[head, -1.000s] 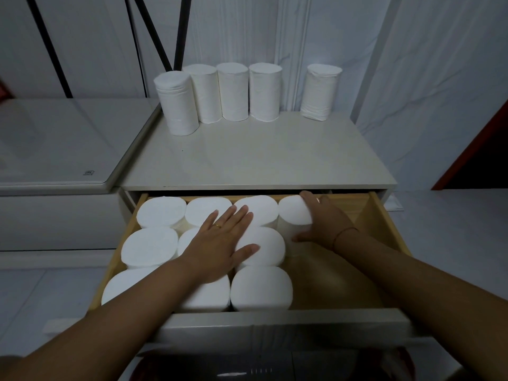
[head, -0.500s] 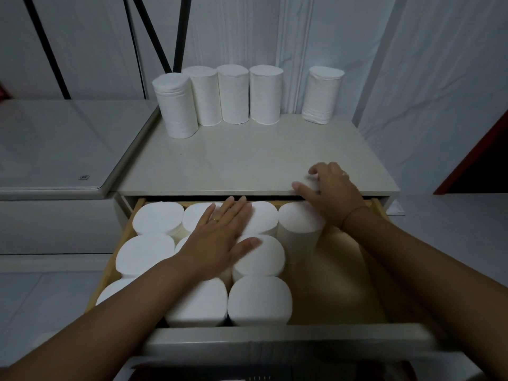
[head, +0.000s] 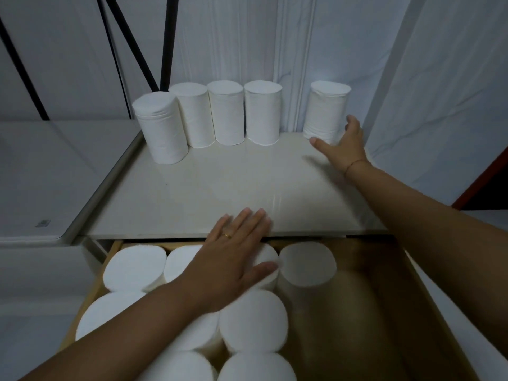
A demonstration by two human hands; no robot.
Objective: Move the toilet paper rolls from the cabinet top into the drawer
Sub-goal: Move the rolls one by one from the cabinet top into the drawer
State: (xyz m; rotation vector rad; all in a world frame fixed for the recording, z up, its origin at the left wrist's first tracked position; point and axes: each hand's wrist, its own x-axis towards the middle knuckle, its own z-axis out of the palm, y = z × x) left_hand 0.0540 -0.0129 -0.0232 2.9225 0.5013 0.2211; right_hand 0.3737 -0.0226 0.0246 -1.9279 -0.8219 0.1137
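White and upright, the lone cylindrical toilet paper roll (head: pixel 327 111) on the cream cabinet top (head: pixel 233 188) behind the open wooden drawer (head: pixel 424 298) now has your right hand (head: pixel 343 145) beside it, up from that drawer, fingers (head: pixel 352 122) spread and not yet gripping, while your left hand (head: pixel 233 259) stays flat on the packed white rolls (head: pixel 253 323) inside the drawer.

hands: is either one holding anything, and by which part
Nothing is held. The right hand is open by the lower side of the rightmost roll; the left hand lies flat over the drawer rolls.

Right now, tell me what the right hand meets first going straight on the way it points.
The lone toilet paper roll at the right end of the cabinet top; the right hand looks nearly on it, depth unclear.
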